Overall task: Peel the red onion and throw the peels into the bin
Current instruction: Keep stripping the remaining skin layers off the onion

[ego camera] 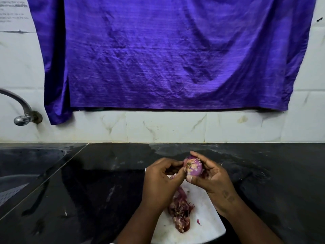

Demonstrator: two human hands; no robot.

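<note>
Two bare hands and forearms show over the white board (pixel 205 217). The left hand (pixel 161 175), above the board's left part, and its forearm are uncovered down to the lower edge of view. The right hand (pixel 211 175), above the board's right part, has a small, faded dark marking (pixel 228 196) at the wrist, too blurred to read. The visible nails look short.

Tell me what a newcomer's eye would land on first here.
A big purple cloth hangs on the tiled wall, filling the upper half. Below, over a white board piled with peels, the right hand holds the red onion while the left hand pinches its skin.
</note>
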